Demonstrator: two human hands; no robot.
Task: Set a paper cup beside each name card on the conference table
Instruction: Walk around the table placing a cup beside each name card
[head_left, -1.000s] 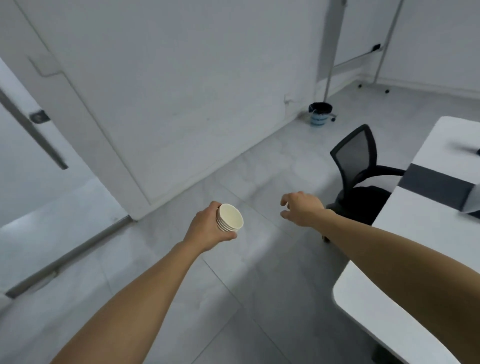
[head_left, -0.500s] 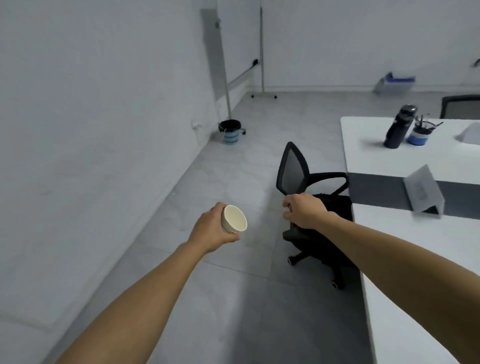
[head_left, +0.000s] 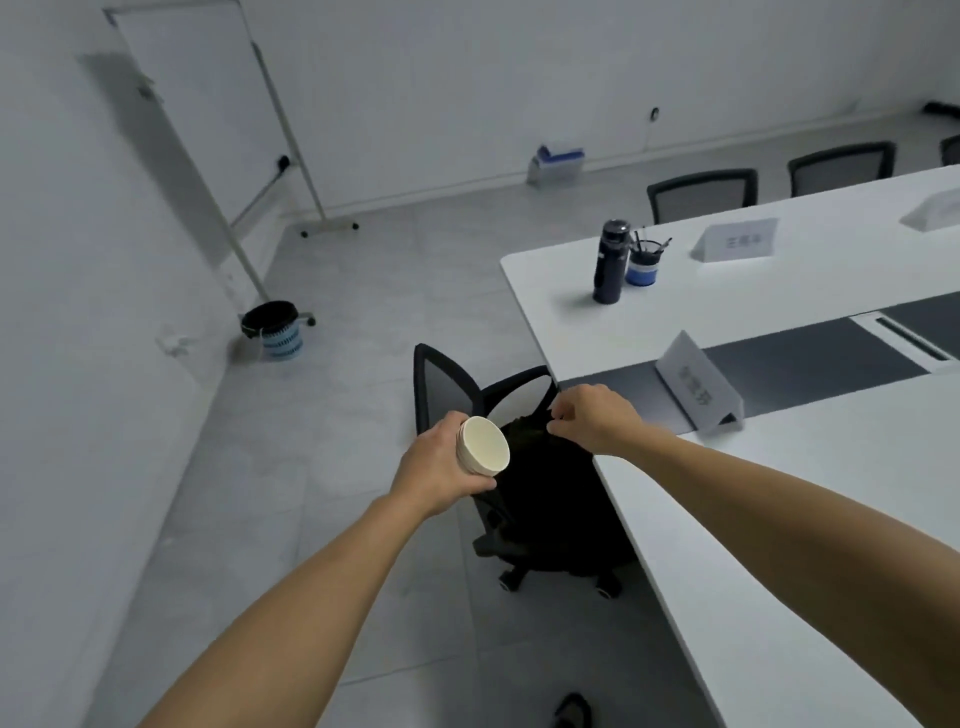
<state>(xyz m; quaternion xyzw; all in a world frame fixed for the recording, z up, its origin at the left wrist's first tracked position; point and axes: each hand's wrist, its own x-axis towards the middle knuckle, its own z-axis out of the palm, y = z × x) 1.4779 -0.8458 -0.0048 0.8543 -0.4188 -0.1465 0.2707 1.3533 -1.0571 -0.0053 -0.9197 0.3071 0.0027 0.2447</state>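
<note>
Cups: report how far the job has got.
Done: nothing. No cup stands by the near card, the far card or the third card. In hand: the left hand grips a stack of cups; the right hand is empty, over the table edge. Left: a cup beside every card.

The paper cups (head_left: 483, 446) in the left hand (head_left: 441, 470) are cream. Between the hands the chair (head_left: 441, 384) is black. Beyond the right hand (head_left: 597, 418) the table (head_left: 727, 312) is white with a dark grey strip; the name card (head_left: 698, 387) is pale grey with dark lettering, the bottle (head_left: 609, 262) navy-black, the pen pot (head_left: 643, 267) blue. Far left of the left hand, the bin (head_left: 278, 338) has blue-and-white bands under a black liner.
</note>
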